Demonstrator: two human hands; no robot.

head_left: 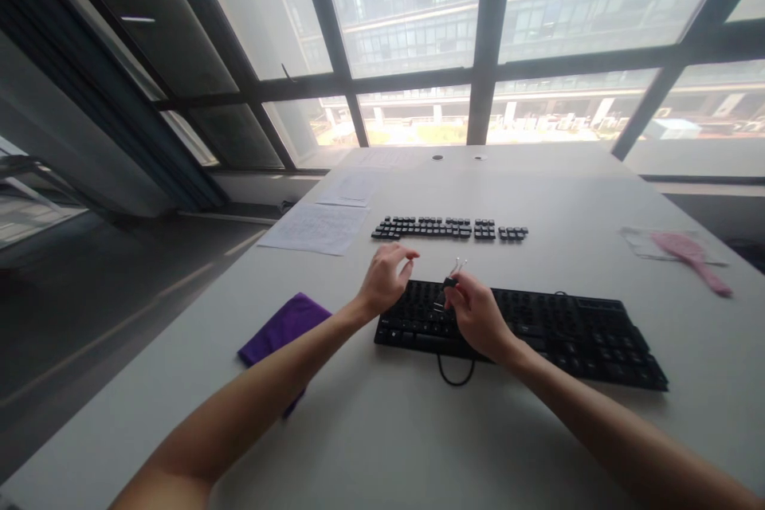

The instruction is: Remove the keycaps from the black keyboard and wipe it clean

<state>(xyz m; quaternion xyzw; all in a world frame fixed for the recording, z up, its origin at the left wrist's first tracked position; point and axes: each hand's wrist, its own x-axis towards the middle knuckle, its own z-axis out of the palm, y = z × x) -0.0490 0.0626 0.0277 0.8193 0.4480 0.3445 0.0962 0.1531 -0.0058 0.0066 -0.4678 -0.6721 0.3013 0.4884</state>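
1. Keyboard [574,339] (black, and full of dark keys) lay slightly aslant on the white tabletop [364,446], from the lower middle of the frame towards the lower right; a looped cable [456,383] showed just below its near edge.
2. The right hand [479,320] was above the keyboard, left of its middle, its grip closed on a small wire tool [450,282] (a dark body, with thin metal wires showing above and below it). Whether the wires touched any key was too fine to tell.
3. The left hand [382,279] was at the keyboard's upper left end, its grip released, thumb and forefinger a little parted (nothing showed between them).
4. Loose keycaps [421,229] stood in neat rows near the middle of the frame, beyond both hands (grouped in blocks, with gaps between).
5. A purple cloth [290,331] lay left of the keyboard, partly behind the left forearm.
6. Papers [314,229] lay left of the keycaps (their writing was too faint to read).
7. At the right of the frame, a pink handled item [687,249] rested partly on a pale, flat sheet [642,243].
8. Large windows [412,8] filled the top of the frame, with a dark curtain [128,107] at the upper left.
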